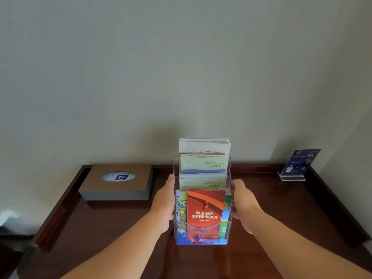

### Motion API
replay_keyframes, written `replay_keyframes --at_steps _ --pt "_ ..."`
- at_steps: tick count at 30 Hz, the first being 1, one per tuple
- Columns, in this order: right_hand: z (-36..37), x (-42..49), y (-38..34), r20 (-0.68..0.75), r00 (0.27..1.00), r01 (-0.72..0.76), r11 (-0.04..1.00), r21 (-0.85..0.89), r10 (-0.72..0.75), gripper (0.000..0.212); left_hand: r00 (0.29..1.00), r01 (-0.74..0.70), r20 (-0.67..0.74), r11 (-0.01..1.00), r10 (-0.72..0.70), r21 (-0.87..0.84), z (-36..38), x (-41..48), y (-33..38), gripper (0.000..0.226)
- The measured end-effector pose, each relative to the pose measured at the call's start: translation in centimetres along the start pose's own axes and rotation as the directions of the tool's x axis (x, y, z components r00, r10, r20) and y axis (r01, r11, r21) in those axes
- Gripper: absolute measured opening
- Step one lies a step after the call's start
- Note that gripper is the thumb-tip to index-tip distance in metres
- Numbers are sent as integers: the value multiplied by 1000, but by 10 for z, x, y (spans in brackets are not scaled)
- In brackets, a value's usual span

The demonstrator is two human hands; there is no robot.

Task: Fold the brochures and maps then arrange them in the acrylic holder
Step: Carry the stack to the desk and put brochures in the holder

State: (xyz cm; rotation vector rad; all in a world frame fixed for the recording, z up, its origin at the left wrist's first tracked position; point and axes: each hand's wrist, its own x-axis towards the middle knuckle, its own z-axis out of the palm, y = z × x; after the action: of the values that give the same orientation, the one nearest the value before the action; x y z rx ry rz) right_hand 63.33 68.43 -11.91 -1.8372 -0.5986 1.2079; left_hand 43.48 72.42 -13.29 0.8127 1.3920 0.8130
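Observation:
A clear tiered acrylic holder (202,241) stands upright on the dark wooden table, in the middle of the view. Its front pocket holds a red brochure (205,208) with a colourful map (180,208) behind it. The middle and back pockets hold pale green and cream folded brochures (203,165). My left hand (164,206) presses flat against the holder's left wall. My right hand (242,202) grips its right wall. Both hands clasp the holder between them.
A brown tissue box (116,182) sits at the back left of the table. A small blue sign in an acrylic stand (298,165) is at the back right corner. The table (112,234) has a raised rim and meets a plain wall behind.

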Motion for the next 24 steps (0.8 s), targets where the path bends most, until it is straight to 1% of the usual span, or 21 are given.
replay_keyframes --at_steps 4,9,13,17,20,24 --pt "-15 11 -5 -23 1000 11 1000 12 -10 37 1000 12 14 1000 -12 4 15 10 6 47" --pt "-29 39 -14 17 1000 3 997 73 -4 38 1000 15 16 1000 -15 -2 38 30 15 47" --pt "-41 68 -27 46 998 32 996 88 -36 34 999 29 -15 1000 -30 -11 59 46 30 49" --pt "-47 92 -41 90 994 53 994 91 -61 36 999 27 -45 1000 -27 0 77 67 40 49" --pt "-50 108 -52 95 993 58 993 100 -67 35 998 35 -54 999 -35 -4 88 79 48 47" --pt "-52 122 -60 104 991 71 993 97 -81 34 997 30 -75 999 -29 11 98 91 55 51"
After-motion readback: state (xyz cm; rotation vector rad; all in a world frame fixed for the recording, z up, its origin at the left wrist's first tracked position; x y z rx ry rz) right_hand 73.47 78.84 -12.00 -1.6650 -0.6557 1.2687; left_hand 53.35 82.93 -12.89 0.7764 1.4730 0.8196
